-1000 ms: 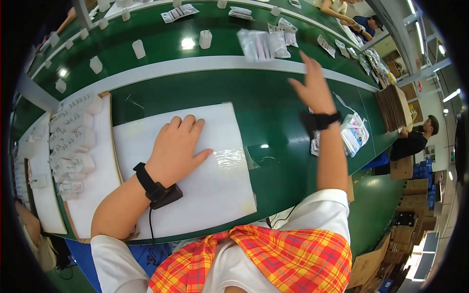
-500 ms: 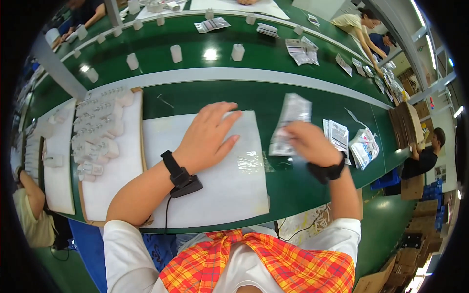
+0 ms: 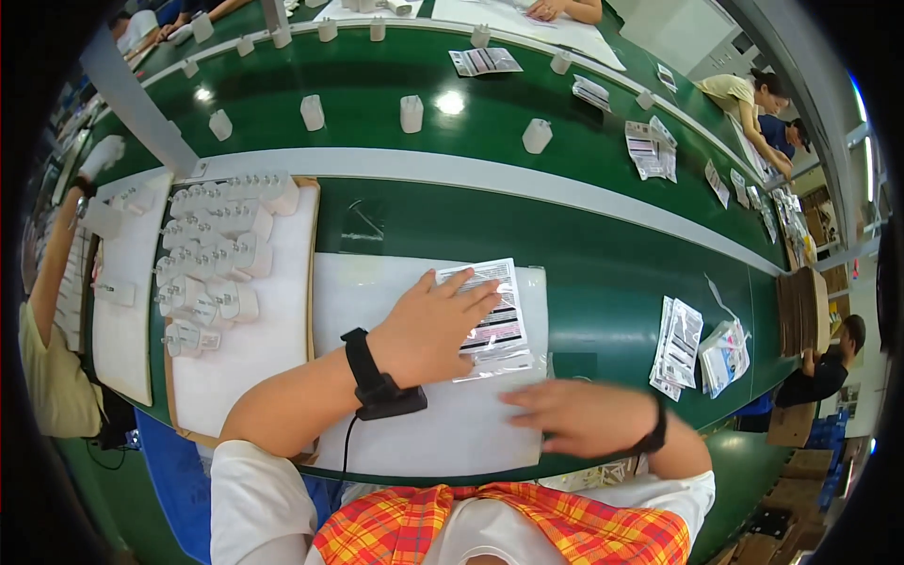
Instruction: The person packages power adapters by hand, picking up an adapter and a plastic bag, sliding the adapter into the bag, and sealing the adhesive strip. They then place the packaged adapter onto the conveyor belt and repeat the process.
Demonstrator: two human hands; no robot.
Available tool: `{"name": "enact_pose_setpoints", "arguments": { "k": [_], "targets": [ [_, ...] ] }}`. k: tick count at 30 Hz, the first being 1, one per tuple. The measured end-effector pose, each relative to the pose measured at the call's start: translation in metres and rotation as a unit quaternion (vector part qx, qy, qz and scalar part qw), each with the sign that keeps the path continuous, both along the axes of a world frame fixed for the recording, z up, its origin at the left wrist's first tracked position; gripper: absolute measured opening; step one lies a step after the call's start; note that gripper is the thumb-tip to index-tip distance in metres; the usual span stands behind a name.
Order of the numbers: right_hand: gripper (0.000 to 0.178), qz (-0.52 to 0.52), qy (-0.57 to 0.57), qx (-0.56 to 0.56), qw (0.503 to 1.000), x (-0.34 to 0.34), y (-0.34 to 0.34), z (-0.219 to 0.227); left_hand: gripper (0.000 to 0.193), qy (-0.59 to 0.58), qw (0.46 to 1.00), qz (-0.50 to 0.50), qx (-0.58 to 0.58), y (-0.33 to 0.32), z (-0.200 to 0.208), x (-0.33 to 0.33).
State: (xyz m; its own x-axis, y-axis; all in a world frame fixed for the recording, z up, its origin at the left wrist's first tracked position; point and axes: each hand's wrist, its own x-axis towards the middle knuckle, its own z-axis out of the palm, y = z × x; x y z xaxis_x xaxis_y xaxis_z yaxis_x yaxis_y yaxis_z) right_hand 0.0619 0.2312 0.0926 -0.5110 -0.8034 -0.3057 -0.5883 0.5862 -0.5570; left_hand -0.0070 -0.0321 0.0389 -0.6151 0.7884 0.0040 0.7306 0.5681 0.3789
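A clear plastic packet with a printed white label (image 3: pixel 496 330) lies on the white foam sheet (image 3: pixel 424 438). Across its left part rests my left hand (image 3: pixel 424 330), fingers spread and flat. Lower and to the right, my right hand (image 3: pixel 593 414) is apart from the packet, above the sheet's right edge. It is blurred, but its fingers stretch out apart and nothing shows in them. A black band with a small box sits on my left wrist, and a dark band on my right.
White plug adapters (image 3: pixel 212 245) stand in rows on a foam-lined tray (image 3: pixel 254 377) at left. Stacked packets (image 3: pixel 680 344) and a white bundle (image 3: pixel 723 358) lie at right. Beyond a grey rail (image 3: pixel 452 169), a green belt (image 3: pixel 358 71) carries adapters and packets. A co-worker's gloved hand (image 3: pixel 102 155) is at far left.
The packet, held in my right hand over the green table, is now on the foam sheet under my left hand. My right hand has let go and come nearer. The whole view has shifted.
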Motion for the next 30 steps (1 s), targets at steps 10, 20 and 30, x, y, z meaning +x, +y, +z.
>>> {"name": "enact_pose_setpoints", "arguments": {
  "k": [10, 20, 30],
  "targets": [
    [0.069, -0.574, 0.087, -0.321, 0.748, -0.295, 0.019, -0.111, 0.067, 0.109, 0.992, 0.055, -0.016, 0.017, 0.002, 0.018],
    [0.060, -0.393, -0.184, -0.491, 0.755, -0.105, -0.032, -0.040, 0.058, 0.086, 0.994, 0.067, 0.013, 0.020, -0.019, 0.011],
    [0.062, -0.297, 0.268, -0.111, 0.910, 0.011, -0.045, -0.046, 0.055, 0.056, 0.986, 0.072, 0.140, 0.024, -0.039, 0.008]
  ]
}}
